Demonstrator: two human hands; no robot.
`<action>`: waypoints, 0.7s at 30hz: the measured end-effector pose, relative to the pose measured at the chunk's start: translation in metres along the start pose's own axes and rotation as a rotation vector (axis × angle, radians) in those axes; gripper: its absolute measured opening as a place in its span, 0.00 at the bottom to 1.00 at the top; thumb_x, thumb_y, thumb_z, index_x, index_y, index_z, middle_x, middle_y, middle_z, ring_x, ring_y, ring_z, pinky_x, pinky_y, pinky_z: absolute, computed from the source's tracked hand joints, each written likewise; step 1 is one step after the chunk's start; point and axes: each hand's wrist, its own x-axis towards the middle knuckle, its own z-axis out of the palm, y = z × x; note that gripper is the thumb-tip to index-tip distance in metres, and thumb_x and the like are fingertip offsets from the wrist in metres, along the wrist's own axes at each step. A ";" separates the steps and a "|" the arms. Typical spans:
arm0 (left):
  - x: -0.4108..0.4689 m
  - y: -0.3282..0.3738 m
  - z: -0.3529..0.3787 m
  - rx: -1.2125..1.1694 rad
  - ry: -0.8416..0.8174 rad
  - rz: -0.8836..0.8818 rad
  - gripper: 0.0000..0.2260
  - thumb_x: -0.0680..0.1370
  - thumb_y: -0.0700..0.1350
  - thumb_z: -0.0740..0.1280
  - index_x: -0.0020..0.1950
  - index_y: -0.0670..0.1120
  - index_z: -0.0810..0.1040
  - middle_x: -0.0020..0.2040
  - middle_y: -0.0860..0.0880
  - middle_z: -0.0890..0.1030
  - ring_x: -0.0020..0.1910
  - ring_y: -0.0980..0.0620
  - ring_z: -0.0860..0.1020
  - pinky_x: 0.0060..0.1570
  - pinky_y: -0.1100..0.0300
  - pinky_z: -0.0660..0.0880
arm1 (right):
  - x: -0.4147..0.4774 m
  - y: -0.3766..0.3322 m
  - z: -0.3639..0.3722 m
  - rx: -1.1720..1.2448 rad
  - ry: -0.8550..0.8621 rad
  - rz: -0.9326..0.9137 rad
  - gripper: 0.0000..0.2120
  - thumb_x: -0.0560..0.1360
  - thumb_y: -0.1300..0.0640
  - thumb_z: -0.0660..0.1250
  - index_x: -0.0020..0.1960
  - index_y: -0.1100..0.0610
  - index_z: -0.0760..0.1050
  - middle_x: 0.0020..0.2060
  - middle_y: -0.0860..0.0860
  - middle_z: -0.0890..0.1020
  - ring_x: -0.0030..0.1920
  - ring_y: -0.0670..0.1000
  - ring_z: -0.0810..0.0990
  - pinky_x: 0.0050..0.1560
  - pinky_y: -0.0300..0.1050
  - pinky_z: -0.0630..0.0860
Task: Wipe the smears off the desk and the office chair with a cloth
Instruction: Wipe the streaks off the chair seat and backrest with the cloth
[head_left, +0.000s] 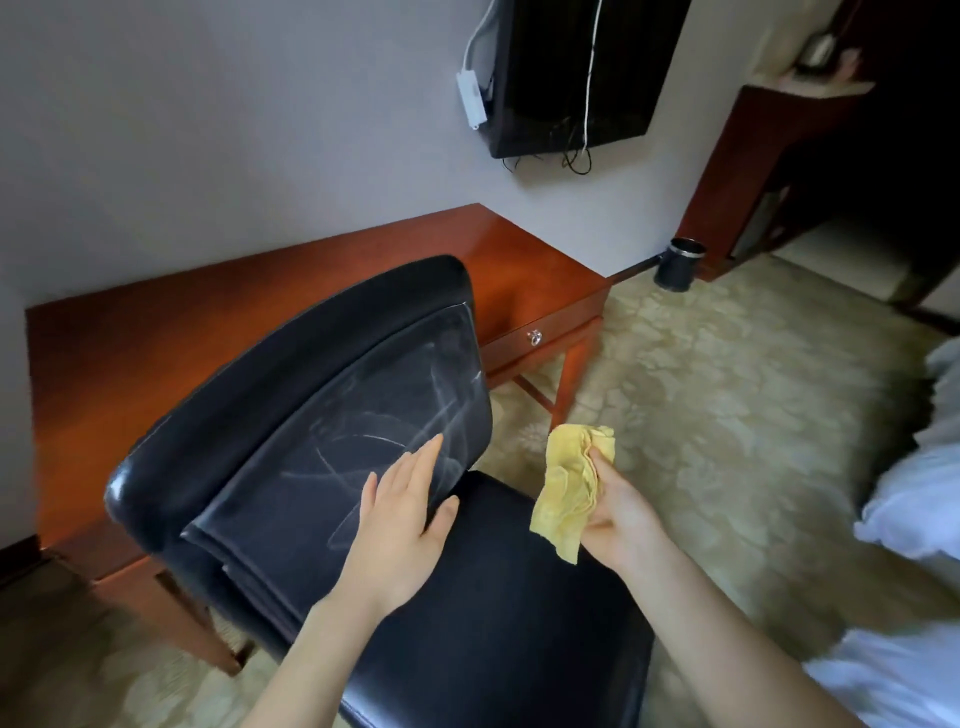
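Note:
A black leather chair (291, 384) stands in front of me, its backrest streaked with whitish smears (384, 415). My left hand (400, 525) lies flat with straight fingers against the lower right of the backrest. My right hand (618, 514) grips a crumpled yellow cloth (569, 488) just right of the chair, above the seat's edge and apart from the backrest. Behind the chair runs the reddish wooden desk (519, 260) along the wall.
The desk has a drawer with a metal knob (534, 338) at its right end. A dark bin (678, 262) stands on the patterned carpet by the wall. A black screen (576, 73) with dangling cables hangs above. White bedding (914, 499) lies at the right.

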 end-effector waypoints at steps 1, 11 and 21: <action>0.002 0.002 0.004 0.007 0.003 -0.011 0.27 0.82 0.48 0.58 0.78 0.54 0.49 0.75 0.55 0.60 0.76 0.57 0.52 0.73 0.55 0.40 | 0.003 -0.008 -0.004 0.007 -0.009 0.003 0.16 0.80 0.50 0.59 0.63 0.58 0.75 0.44 0.56 0.83 0.44 0.54 0.81 0.42 0.49 0.75; 0.039 0.098 0.104 0.130 0.198 -0.241 0.28 0.81 0.49 0.59 0.78 0.55 0.49 0.77 0.58 0.53 0.76 0.58 0.47 0.75 0.52 0.42 | 0.060 -0.154 -0.071 -0.196 -0.207 0.102 0.19 0.80 0.50 0.59 0.68 0.58 0.70 0.61 0.58 0.77 0.61 0.56 0.75 0.59 0.52 0.69; 0.016 0.116 0.099 0.366 0.207 -0.533 0.29 0.82 0.53 0.56 0.78 0.54 0.44 0.77 0.59 0.40 0.77 0.53 0.39 0.73 0.49 0.38 | 0.083 -0.168 -0.041 -0.408 -0.308 0.066 0.14 0.81 0.55 0.59 0.66 0.54 0.71 0.51 0.54 0.79 0.45 0.51 0.78 0.53 0.49 0.72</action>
